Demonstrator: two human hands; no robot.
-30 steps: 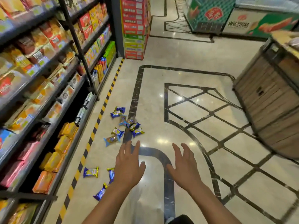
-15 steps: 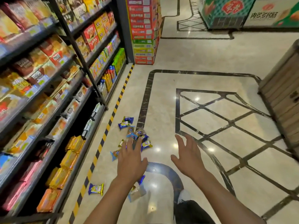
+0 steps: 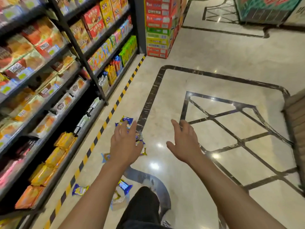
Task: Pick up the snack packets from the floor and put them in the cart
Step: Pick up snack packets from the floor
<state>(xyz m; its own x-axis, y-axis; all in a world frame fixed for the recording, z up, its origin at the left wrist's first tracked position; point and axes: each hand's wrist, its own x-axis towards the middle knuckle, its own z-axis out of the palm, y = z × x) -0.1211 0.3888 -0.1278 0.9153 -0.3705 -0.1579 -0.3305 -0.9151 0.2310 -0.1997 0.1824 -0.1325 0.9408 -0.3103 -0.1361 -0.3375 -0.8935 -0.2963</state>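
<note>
Several small blue and yellow snack packets lie on the shiny floor. A cluster of them (image 3: 126, 120) sits just beyond my left hand (image 3: 125, 144), which reaches out over it with fingers spread and hides most of the pile. Two more packets lie nearer to me, one (image 3: 79, 190) by the striped line and one (image 3: 125, 185) beside my leg. My right hand (image 3: 184, 142) is stretched forward over bare floor, fingers relaxed, holding nothing. No cart is in view.
Stocked snack shelves (image 3: 49, 96) run along the left, edged by a yellow-black floor stripe (image 3: 105, 123). A stack of red and green boxes (image 3: 159, 27) stands at the aisle end. A wooden stand (image 3: 297, 116) is at the right edge. My dark trouser leg (image 3: 142, 205) is below.
I have moved forward towards the cluster of packets. Both hands have reached further out, and my left hand now covers most of the pile. My leg has come into view.
</note>
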